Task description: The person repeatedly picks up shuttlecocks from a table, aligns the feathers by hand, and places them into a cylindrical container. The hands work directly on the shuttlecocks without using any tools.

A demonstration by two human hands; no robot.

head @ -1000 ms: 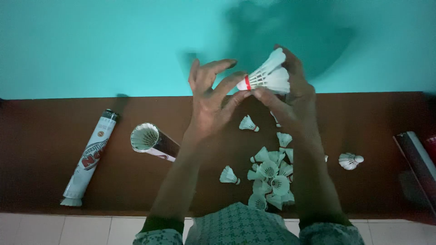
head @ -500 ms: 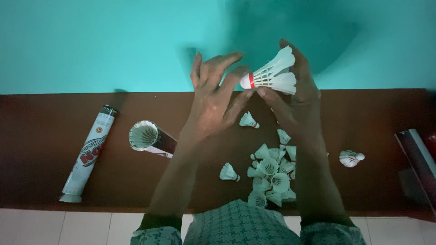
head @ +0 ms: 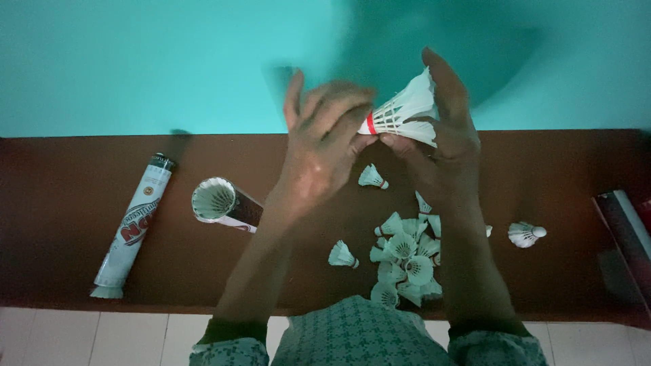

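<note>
Both hands, the left hand (head: pixel 319 146) and the right hand (head: pixel 441 146), pinch a white feathered shuttlecock stack (head: pixel 403 112) with a red-banded cork end, held above the shuttlecock pile (head: pixel 405 261) on the brown worktop (head: pixel 68 203).

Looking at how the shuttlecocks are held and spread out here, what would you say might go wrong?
The right hand and left hand pinch a stack of shuttlecocks by its feathers, which could bend or crush. The loose pile lies near the table's front edge, so a forearm might sweep some off. The open tube lies on its side and could roll.
</note>
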